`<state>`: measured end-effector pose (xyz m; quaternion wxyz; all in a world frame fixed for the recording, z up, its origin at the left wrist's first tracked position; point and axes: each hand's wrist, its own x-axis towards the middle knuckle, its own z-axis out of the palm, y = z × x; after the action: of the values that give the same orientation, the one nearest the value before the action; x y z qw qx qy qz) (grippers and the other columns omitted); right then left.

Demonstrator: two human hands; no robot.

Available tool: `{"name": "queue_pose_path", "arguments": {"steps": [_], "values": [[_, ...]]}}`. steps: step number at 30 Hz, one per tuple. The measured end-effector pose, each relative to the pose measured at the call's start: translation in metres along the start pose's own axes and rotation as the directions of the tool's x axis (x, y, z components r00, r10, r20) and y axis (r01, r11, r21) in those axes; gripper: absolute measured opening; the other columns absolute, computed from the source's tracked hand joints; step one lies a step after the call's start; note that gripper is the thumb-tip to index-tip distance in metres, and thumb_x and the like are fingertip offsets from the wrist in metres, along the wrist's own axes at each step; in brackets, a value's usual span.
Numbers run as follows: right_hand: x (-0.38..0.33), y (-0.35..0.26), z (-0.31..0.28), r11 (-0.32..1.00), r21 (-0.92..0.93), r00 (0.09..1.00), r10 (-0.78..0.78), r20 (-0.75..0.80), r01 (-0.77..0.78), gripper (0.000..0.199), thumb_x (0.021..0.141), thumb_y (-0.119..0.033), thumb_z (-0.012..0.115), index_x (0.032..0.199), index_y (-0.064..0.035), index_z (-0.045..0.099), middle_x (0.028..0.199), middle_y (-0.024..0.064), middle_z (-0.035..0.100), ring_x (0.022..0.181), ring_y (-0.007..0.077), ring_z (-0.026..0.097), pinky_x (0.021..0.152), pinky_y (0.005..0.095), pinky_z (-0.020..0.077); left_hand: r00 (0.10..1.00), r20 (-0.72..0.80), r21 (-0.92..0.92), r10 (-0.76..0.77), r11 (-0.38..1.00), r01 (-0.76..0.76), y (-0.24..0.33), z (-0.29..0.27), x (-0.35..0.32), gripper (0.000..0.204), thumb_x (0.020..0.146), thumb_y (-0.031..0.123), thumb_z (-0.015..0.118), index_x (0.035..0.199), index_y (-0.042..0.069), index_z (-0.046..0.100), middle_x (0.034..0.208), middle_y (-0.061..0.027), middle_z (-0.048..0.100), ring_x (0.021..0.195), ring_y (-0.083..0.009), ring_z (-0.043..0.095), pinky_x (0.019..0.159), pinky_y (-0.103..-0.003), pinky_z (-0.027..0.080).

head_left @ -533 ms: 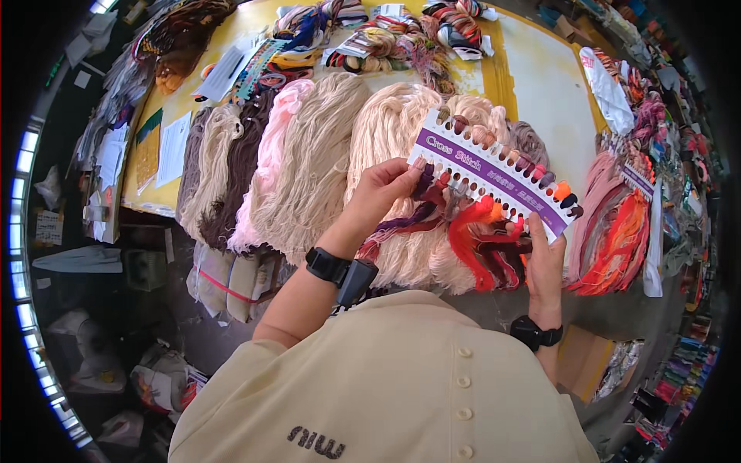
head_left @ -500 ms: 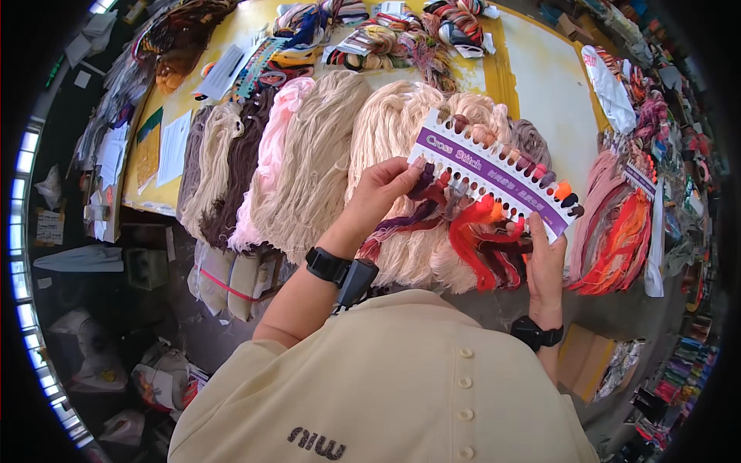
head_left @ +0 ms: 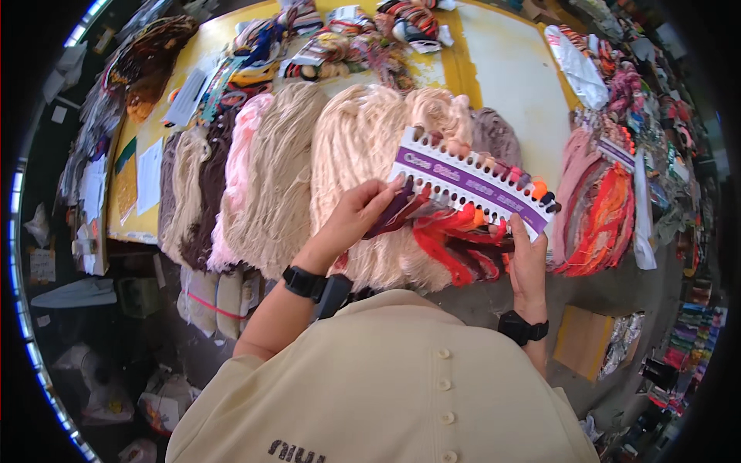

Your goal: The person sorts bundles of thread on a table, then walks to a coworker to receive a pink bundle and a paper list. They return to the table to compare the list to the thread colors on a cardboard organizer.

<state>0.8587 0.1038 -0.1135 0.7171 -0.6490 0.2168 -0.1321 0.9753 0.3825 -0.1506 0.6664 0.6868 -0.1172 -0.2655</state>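
Head view, looking down: both hands hold a white thread sample card (head_left: 475, 185) with a purple band above a yellow table (head_left: 502, 69). The left hand (head_left: 356, 216) pinches its left end, fingers closed on dark threads. The right hand (head_left: 527, 262) grips its right lower edge. Cream yarn skeins (head_left: 347, 154) lie beneath.

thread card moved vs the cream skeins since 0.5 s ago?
No. The thread card sits at the same spot over the cream skeins, held by the left hand and right hand.
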Motion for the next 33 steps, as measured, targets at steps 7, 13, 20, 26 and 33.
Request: {"name": "queue_pose_path", "arguments": {"steps": [7,13,20,26,33], "values": [[-0.018,-0.057,-0.095,0.96,0.034,0.846,-0.23,-0.481,0.28,0.029,0.097,-0.017,0.056,0.121,-0.0016,0.054,0.111,0.0091,0.063,0.091,0.0162,0.064,0.077,0.0305,0.0537,0.993,0.119,0.07,0.023,0.997,-0.031,-0.057,-0.031,-0.005,0.029,0.095,0.024,0.058,0.113,0.001,0.059,0.1,-0.0045,0.066,0.094,-0.0117,0.061,0.077,-0.024,0.048],[-0.068,-0.053,-0.067,0.964,-0.005,0.831,-0.232,-0.506,0.266,0.03,0.097,-0.019,0.056,0.121,-0.0013,0.055,0.106,0.007,0.064,0.089,0.0142,0.064,0.074,0.0277,0.0513,0.863,0.163,-0.237,-0.478,0.83,0.504,-0.173,-0.083,0.033,0.025,0.093,0.032,0.058,0.103,0.009,0.064,0.085,-0.0028,0.068,0.069,-0.0103,0.063,0.057,-0.024,0.048],[-0.082,0.039,0.017,0.939,-0.31,0.974,0.083,-0.211,-0.147,0.028,0.095,-0.019,0.056,0.116,-0.0006,0.058,0.102,0.0023,0.063,0.091,0.0105,0.057,0.082,0.0277,0.0465,0.775,0.164,-0.227,-0.611,0.741,0.632,-0.252,-0.131,0.053,0.037,0.096,0.04,0.045,0.092,0.009,0.065,0.068,-0.0008,0.065,0.05,-0.01,0.055,0.044,-0.026,0.043],[-0.088,0.011,0.022,0.916,-0.29,0.955,0.231,-0.186,-0.278,0.029,0.096,-0.019,0.055,0.113,0.003,0.06,0.102,0.0037,0.065,0.092,0.0098,0.057,0.083,0.0279,0.0456,0.773,0.263,-0.275,-0.577,0.724,0.633,-0.24,-0.129,0.057,0.039,0.098,0.041,0.045,0.094,0.007,0.064,0.071,-0.0018,0.066,0.053,-0.0097,0.057,0.044,-0.026,0.044],[-0.077,0.013,0.04,0.953,-0.225,0.979,0.187,-0.084,-0.201,0.027,0.094,-0.016,0.056,0.113,0.0039,0.06,0.109,0.0064,0.062,0.098,0.0123,0.056,0.089,0.0295,0.044,0.777,0.268,-0.291,-0.569,0.721,0.628,-0.236,-0.13,0.054,0.037,0.098,0.039,0.045,0.096,0.006,0.064,0.074,-0.003,0.067,0.053,-0.0105,0.057,0.045,-0.025,0.044]]}}
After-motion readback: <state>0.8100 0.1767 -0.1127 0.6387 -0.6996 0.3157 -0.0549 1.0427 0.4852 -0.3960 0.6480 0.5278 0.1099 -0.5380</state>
